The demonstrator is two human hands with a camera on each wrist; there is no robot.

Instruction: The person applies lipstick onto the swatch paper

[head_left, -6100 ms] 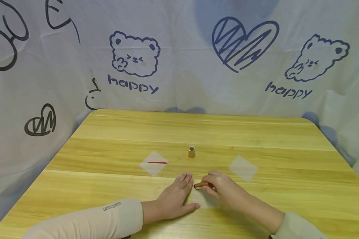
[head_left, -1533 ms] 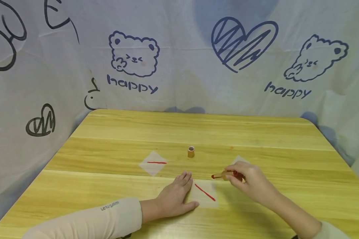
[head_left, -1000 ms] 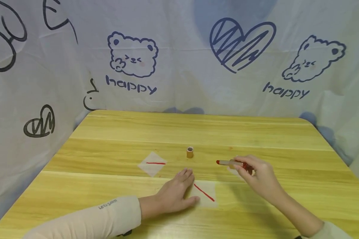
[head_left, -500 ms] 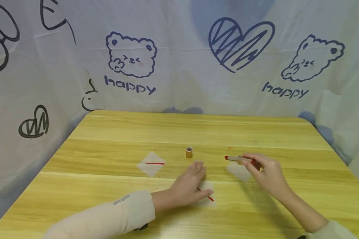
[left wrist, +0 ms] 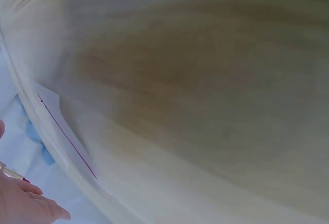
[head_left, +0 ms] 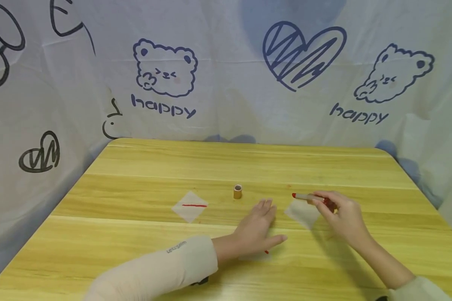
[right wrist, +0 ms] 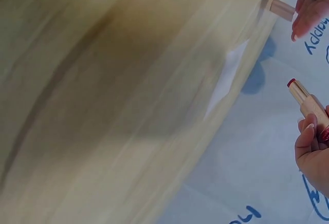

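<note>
My right hand [head_left: 344,215] pinches an uncapped red lipstick [head_left: 305,197], its red tip aimed left, above the far edge of the right paper square [head_left: 301,213]. That square shows no mark. In the right wrist view the same lipstick [right wrist: 308,100] has a gold tube, with fingers curled round its base. My left hand [head_left: 254,230], fingers straight, reaches over the middle paper square [head_left: 248,257] and hides most of it and its red line. A left paper square [head_left: 190,214] bears a red horizontal line [head_left: 194,205].
The lipstick cap [head_left: 237,192] stands upright, hollow end up, beyond my left hand. Beneath everything is a wooden table [head_left: 135,167] with faint reddish smudges. A pale cloth [head_left: 226,83] with drawn bears and hearts hangs behind it.
A red diagonal line has appeared on the middle square since the oldest frame. My right hand then lifted the lipstick rightward and away. My left hand has slid right from that square's left edge.
</note>
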